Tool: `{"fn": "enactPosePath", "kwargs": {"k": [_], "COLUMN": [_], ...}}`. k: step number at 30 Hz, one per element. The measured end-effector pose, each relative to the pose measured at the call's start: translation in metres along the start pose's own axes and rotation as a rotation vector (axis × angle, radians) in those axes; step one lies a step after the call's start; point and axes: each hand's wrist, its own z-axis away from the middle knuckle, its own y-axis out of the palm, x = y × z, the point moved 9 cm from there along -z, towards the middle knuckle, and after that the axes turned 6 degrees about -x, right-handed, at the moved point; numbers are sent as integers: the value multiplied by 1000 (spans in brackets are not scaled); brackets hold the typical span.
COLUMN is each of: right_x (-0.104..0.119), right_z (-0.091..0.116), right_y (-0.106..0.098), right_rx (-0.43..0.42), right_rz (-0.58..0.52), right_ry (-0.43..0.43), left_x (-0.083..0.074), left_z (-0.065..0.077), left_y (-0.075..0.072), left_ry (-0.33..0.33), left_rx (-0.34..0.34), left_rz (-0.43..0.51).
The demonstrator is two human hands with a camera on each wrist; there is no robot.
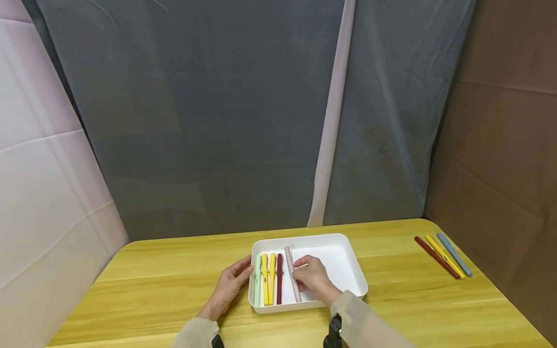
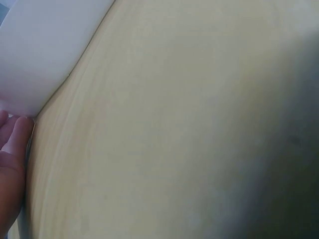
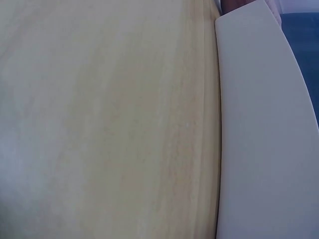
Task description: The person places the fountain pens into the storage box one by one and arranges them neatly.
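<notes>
A white tray [image 1: 335, 261] stands on the wooden table and holds pens in a row, all pointing away from me. From the left come a mint green pen [image 1: 257, 280], two yellow pens [image 1: 272, 280] and a dark red pen [image 1: 280, 280]. To their right, slightly slanted, is a pale pink pen [image 1: 291, 270], which my right hand [image 1: 315, 278] pinches between fingers and thumb inside the tray. My left hand [image 1: 230, 287] rests against the tray's left wall with its fingers extended. Its fingers [image 2: 19, 139] also show beside the tray wall in the left wrist view.
Toward the table's right edge lie another dark red pen [image 1: 437, 258], a yellow pen [image 1: 446, 256] and a blue pen [image 1: 454, 254], side by side. A grey curtain [image 1: 239, 121] hangs behind the table, and a brown cloth [image 1: 500, 145] hangs on the right.
</notes>
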Motion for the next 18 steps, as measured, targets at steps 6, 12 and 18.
{"fn": "enactPosePath", "kwargs": {"k": [6,12,18], "right_x": [2,1,2], "right_z": [1,2,2], "right_y": [-1,-2,-2], "right_rx": [-13,-13,-15], "right_rz": [26,34,44], "right_ry": [-9,11,7], "left_x": [0,-1,-2], "left_z": [-1,-1,-1], "left_y": [0,0,1], "left_ry": [-2,4,1], "left_rx": [-2,4,4], "left_rz": [-4,-1,4]}}
